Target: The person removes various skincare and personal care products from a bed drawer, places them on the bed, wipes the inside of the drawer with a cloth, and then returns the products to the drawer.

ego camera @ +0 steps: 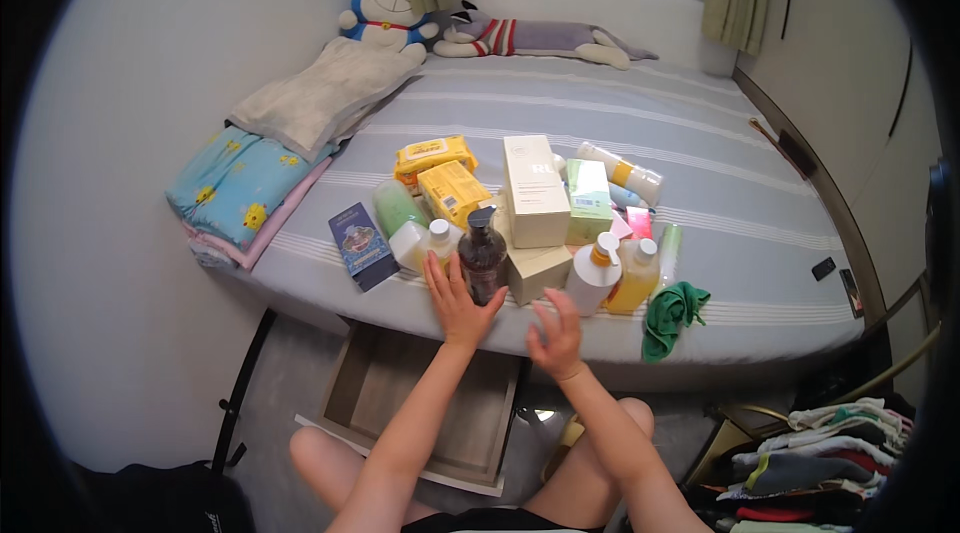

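My left hand [459, 312] is spread at the front of a dark brown pump bottle [484, 255], its thumb and forefinger to either side. Whether it presses on the bottle cannot be told. A white-capped bottle [439, 237] stands just behind its fingertips. My right hand [559, 338] hovers by the bed's front edge, fingers apart and holding nothing. Behind it, a tall cream box [536, 195] rests on a lower cream box [540, 274]. To its right are a white pump bottle with an orange collar [592, 282] and a bottle of yellow liquid [634, 282].
An open wooden drawer [442, 398] juts from under the bed [600, 102]. Around the bottles lie yellow wipes packs [454, 192], a dark blue box [362, 244], a green-and-white box [589, 199] and a green cloth [675, 315]. Clothes [817, 465] hang at lower right.
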{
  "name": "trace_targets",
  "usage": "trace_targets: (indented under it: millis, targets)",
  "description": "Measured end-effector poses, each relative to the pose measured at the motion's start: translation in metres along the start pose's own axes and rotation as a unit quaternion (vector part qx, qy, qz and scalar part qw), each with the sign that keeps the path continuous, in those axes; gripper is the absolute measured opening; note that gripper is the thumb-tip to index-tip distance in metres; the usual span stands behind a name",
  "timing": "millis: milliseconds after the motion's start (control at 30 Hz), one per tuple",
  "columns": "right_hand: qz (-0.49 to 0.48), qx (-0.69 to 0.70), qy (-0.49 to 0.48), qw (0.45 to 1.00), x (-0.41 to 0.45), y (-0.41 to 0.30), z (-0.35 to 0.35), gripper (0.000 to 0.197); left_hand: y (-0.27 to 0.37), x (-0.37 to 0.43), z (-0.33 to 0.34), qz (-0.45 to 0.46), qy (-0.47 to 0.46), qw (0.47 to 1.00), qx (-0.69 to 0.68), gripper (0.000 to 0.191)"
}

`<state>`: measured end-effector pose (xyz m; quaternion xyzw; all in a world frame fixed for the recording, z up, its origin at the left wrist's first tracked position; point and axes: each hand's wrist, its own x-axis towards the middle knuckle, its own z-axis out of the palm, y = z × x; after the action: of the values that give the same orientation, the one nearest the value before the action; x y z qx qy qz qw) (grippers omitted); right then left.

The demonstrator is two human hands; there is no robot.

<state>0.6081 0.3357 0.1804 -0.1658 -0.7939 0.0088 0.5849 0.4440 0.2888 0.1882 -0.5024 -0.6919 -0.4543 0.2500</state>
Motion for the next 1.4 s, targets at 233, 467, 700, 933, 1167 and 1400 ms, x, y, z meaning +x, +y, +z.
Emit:
trace_targets:
  millis: [233,467,700,933,1167,1400]
  targets:
    - [0.127,0.130,-0.137,0.974,-0.005,-0.026,0.066,0.065,-0.054,-0.007,0.008,-0.111,0.017,0.990,-0.088,0.083]
    - [0.227,0.118,-0.112,0.960,-0.001,-0.021,0.092,0.080,-0.071,0.000,0.007,-0.154,-0.051,0.983,-0.083,0.089]
    - [0.200,0.129,-0.186,0.953,0.009,-0.012,0.117,0.087,-0.105,0.034,0.011,-0.158,-0.025,0.986,-0.049,0.088]
    - [0.252,0.110,-0.154,0.949,0.018,-0.005,0.143,0.080,-0.121,0.014,-0.023,-0.075,-0.065,0.995,0.003,0.047]
    - [0.270,0.106,-0.155,0.944,0.023,-0.009,0.148,0.063,-0.140,0.068,-0.045,-0.144,-0.029,0.947,0.287,0.054]
    - [0.107,0.028,-0.024,0.994,0.020,-0.028,0.104,0.036,-0.152,0.072,-0.060,-0.310,-0.210,0.893,0.249,0.068]
